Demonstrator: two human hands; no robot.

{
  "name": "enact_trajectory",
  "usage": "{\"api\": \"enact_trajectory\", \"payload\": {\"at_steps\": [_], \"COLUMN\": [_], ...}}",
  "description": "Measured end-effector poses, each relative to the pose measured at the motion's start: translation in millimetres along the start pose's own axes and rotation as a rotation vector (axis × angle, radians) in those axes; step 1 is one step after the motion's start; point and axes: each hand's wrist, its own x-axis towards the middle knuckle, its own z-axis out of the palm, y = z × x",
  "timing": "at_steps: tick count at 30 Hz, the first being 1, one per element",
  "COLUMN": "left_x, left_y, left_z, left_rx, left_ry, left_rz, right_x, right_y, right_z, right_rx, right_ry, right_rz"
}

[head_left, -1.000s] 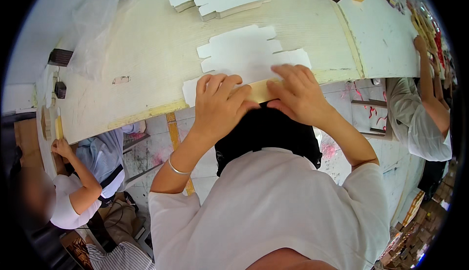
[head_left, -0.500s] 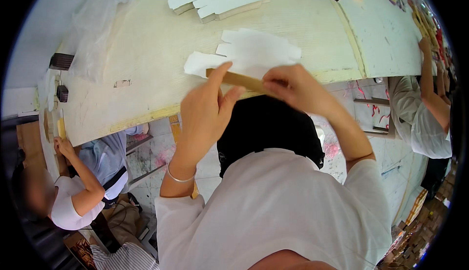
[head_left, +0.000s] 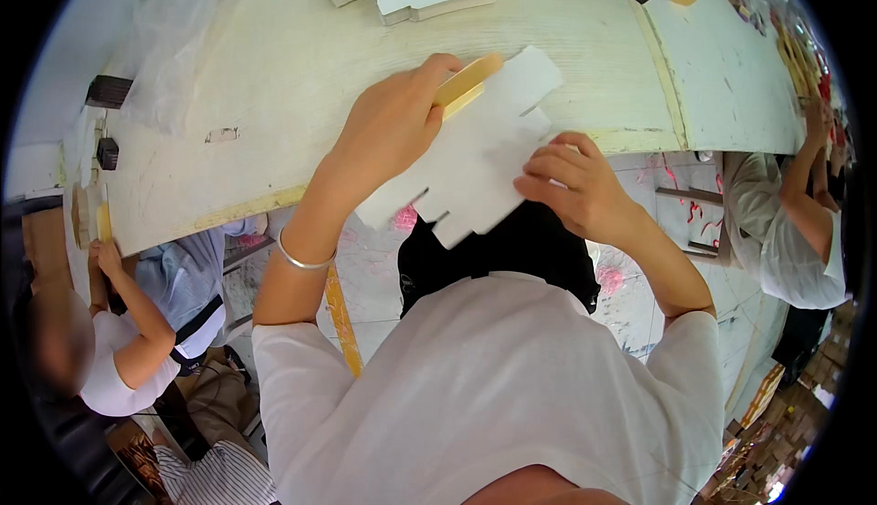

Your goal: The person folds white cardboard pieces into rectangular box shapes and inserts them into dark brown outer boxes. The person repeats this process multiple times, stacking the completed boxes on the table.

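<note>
Evidently, the flat white cardboard blank with notched tabs (head_left: 475, 163) lies at twelve o'clock from the person's lap, partly on the pale, worn wooden table (head_left: 274, 94), its six o'clock corner jutting past the table edge. Taking its middle as the clock's centre, a narrow golden card strip (head_left: 472, 80) stands up along its eleven o'clock side. The left hand (head_left: 384, 121), at ten o'clock, has this strip pinched between thumb and fingers. The right hand (head_left: 585, 190), at three o'clock, rests its bent fingertips on the blank's edge; whether the thumb grips from below cannot be told.

For a clean fold, I would pinch at mid-strip and run the pressure evenly along the crease, since squeezing at one end could skew the card. The right fingers would do best holding the sheet flat and light, without buckling its tabs. The overhanging corner looks likeliest to bend, so sliding the blank toward twelve o'clock would support it better.
</note>
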Motion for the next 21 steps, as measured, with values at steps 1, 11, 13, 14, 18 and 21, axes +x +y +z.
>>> {"api": "enact_trajectory", "payload": {"at_steps": [1,11,13,14,18,21], "left_x": [4,7,8,8,9,9], "left_y": [-2,-13,-14,-14,-16,-10], "left_z": [1,-1,-1,-1,0,-9], "left_rx": [0.044,-0.149,-0.151,-0.149,-0.129,-0.080], "left_ry": [0.005,-0.054,-0.073,-0.067,-0.021,0.002], "left_rz": [0.051,-0.025,-0.030,-0.022,0.057,0.067], "right_x": [9,42,46,49,80,122], "right_y": [0,-5,-8,-9,8,19], "right_z": [0,35,36,33,21,7], "right_rx": [0.051,-0.109,-0.112,-0.087,0.126,0.183], "right_ry": [0.000,0.141,0.114,0.068,-0.187,-0.541], "right_rz": [0.018,-0.174,-0.147,-0.118,0.070,0.195]}}
